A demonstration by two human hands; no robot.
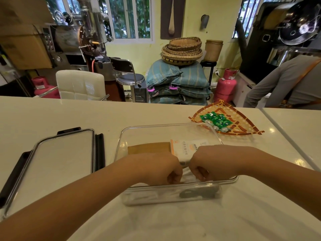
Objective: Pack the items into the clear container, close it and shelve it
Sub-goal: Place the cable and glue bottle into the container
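Head view looks down at a rectangular clear plastic container (pixel 173 129) on the pale bench (pixel 52 110), its clear lid with black clips (pixel 64 153) lying apart to the left. Inside lie a flat brown paper packet (pixel 149 147) and a white tissue pack with orange print (pixel 187 146). Likely risk: pressing near the front wall could tip or slide the container. Green sweet wrappers (pixel 215 120) remain in a woven fan-shaped tray (pixel 243 126) just behind. Left hand (pixel 161 169) and right hand (pixel 206 164) are curled inside, fingers pinched on something; what exactly is hidden.
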